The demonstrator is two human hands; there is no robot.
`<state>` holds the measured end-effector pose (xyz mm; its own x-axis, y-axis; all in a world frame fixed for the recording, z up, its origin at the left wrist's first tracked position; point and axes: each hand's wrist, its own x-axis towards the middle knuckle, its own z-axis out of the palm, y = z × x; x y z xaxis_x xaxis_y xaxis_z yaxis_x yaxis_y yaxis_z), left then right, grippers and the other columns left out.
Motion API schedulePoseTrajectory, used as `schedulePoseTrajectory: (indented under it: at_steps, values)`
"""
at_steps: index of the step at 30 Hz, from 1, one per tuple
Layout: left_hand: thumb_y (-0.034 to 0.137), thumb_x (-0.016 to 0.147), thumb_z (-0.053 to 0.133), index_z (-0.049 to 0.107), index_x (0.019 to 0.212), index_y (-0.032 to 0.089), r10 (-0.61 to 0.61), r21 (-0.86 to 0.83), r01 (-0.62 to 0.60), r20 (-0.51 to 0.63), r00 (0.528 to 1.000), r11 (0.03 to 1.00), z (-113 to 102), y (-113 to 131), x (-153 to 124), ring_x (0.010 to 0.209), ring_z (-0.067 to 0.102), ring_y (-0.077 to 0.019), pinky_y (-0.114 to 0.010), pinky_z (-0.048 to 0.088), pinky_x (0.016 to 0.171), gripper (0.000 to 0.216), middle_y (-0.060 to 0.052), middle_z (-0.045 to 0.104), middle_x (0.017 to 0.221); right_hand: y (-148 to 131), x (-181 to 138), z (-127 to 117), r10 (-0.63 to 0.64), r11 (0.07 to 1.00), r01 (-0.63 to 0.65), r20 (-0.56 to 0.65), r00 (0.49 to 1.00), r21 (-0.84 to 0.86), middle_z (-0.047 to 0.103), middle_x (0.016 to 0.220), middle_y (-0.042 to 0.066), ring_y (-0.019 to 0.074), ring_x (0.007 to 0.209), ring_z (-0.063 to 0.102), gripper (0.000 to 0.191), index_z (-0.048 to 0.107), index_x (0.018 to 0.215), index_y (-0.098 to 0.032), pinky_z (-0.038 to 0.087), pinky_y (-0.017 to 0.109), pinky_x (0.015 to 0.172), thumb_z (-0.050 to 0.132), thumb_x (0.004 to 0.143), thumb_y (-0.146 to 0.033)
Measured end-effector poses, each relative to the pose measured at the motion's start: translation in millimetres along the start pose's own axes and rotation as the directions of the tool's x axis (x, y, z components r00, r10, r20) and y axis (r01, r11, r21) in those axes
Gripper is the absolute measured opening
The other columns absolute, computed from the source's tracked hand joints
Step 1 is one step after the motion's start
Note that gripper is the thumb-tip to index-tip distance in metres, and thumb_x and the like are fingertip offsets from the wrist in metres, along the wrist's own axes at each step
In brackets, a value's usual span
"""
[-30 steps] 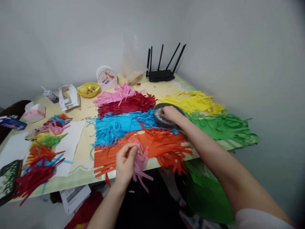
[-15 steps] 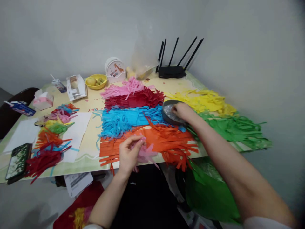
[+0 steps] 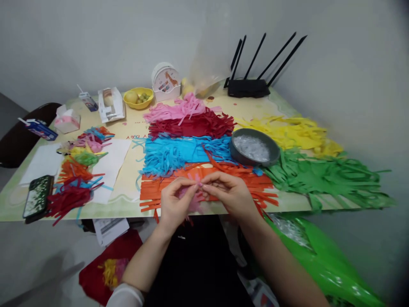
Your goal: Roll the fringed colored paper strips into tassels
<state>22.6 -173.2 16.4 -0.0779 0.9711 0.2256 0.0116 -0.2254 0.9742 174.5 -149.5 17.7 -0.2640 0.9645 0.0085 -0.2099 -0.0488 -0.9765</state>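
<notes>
My left hand (image 3: 174,202) and my right hand (image 3: 228,194) meet at the table's near edge, both pinched on a small pink paper tassel (image 3: 193,200) whose fringe hangs below the left fingers. They hover over a sheet of orange fringed paper (image 3: 150,194). A grey bowl (image 3: 252,149) holding small clear pieces stands just beyond my right hand. Behind lie blue fringed paper (image 3: 169,155), dark red fringed paper (image 3: 191,125) and pink fringed paper (image 3: 175,111).
Yellow fringed paper (image 3: 294,132) and green fringed paper (image 3: 322,175) cover the right side. Finished coloured tassels (image 3: 75,175) lie on white paper at left, beside a phone (image 3: 36,198). A router (image 3: 249,87), a yellow fruit bowl (image 3: 137,98), cartons and a tissue pack stand at the back.
My right hand left the grey bowl and came down to join the left hand on the pink tassel. The view shifted, so the table looks nearer.
</notes>
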Motion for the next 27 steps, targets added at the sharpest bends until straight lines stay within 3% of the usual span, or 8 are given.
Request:
schedulePoseTrajectory:
  at_steps: [5, 10, 13, 18, 23, 27]
  values:
    - [0.02, 0.085, 0.067, 0.071, 0.082, 0.016, 0.14, 0.23, -0.137, 0.003, 0.99, 0.964, -5.4, 7.5, -6.5, 0.071, 0.064, -0.0126, -0.023, 0.049, 0.068, 0.007, -0.003, 0.07, 0.076, 7.1, -5.4, 7.4, -0.067, 0.998, 0.066, -0.078, 0.995, -0.017, 0.068, 0.064, 0.0, 0.0129, 0.054, 0.065, 0.018, 0.071, 0.081, -0.019, 0.056, 0.023, 0.051, 0.077, 0.076, -0.036]
    - [0.017, 0.087, 0.063, 0.07, 0.086, 0.015, 0.27, 0.438, -0.283, 0.093, 0.958, 0.853, -10.2, 8.7, -7.3, 0.075, 0.064, -0.015, -0.026, 0.049, 0.071, 0.008, -0.005, 0.07, 0.078, 5.8, -10.9, 14.4, -0.254, 0.925, 0.211, -0.103, 0.962, -0.315, 0.07, 0.077, 0.002, 0.0133, 0.064, 0.066, 0.008, 0.071, 0.083, -0.02, 0.056, 0.024, 0.058, 0.069, 0.083, -0.028]
    - [0.017, 0.087, 0.064, 0.071, 0.086, 0.016, 0.245, 0.376, -0.25, 0.06, 0.968, 0.892, -9.8, 5.8, -7.0, 0.076, 0.066, -0.0146, -0.025, 0.051, 0.072, 0.007, -0.005, 0.072, 0.08, 4.7, -8.5, 13.3, -0.24, 0.93, 0.208, -0.073, 0.968, -0.303, 0.07, 0.077, 0.002, 0.0137, 0.064, 0.066, 0.01, 0.07, 0.085, -0.021, 0.055, 0.024, 0.058, 0.069, 0.083, -0.031]
    - [0.022, 0.081, 0.072, 0.072, 0.084, 0.018, 0.035, 0.129, -0.022, -0.101, 0.994, 0.991, -2.8, -0.6, -9.6, 0.074, 0.069, -0.0141, -0.023, 0.054, 0.07, 0.006, -0.003, 0.073, 0.079, 8.7, -3.4, 15.1, -0.156, 0.978, 0.138, -0.109, 0.982, -0.158, 0.067, 0.075, 0.002, 0.0135, 0.063, 0.063, 0.019, 0.069, 0.083, -0.02, 0.053, 0.024, 0.056, 0.073, 0.079, -0.038]
    - [0.022, 0.081, 0.071, 0.074, 0.083, 0.017, 0.028, 0.069, -0.018, -0.142, 0.989, 0.997, 1.3, -6.3, -13.6, 0.078, 0.071, -0.0152, -0.025, 0.056, 0.074, 0.006, -0.004, 0.074, 0.081, 20.8, -3.6, 23.7, -0.049, 0.998, 0.053, -0.152, 0.987, 0.024, 0.057, 0.062, -0.003, 0.0069, 0.044, 0.043, 0.025, 0.066, 0.082, -0.019, 0.036, 0.021, 0.041, 0.07, 0.08, -0.043]
    - [0.023, 0.08, 0.073, 0.073, 0.084, 0.016, -0.005, 0.069, 0.018, -0.176, 0.984, 0.997, 0.3, -7.6, -16.2, 0.077, 0.071, -0.0147, -0.023, 0.056, 0.072, 0.008, -0.004, 0.074, 0.081, 19.6, -2.6, 19.7, -0.035, 0.999, 0.034, -0.081, 0.996, -0.013, 0.051, 0.056, -0.005, 0.0076, 0.045, 0.041, 0.021, 0.069, 0.083, -0.019, 0.034, 0.022, 0.042, 0.073, 0.078, -0.039]
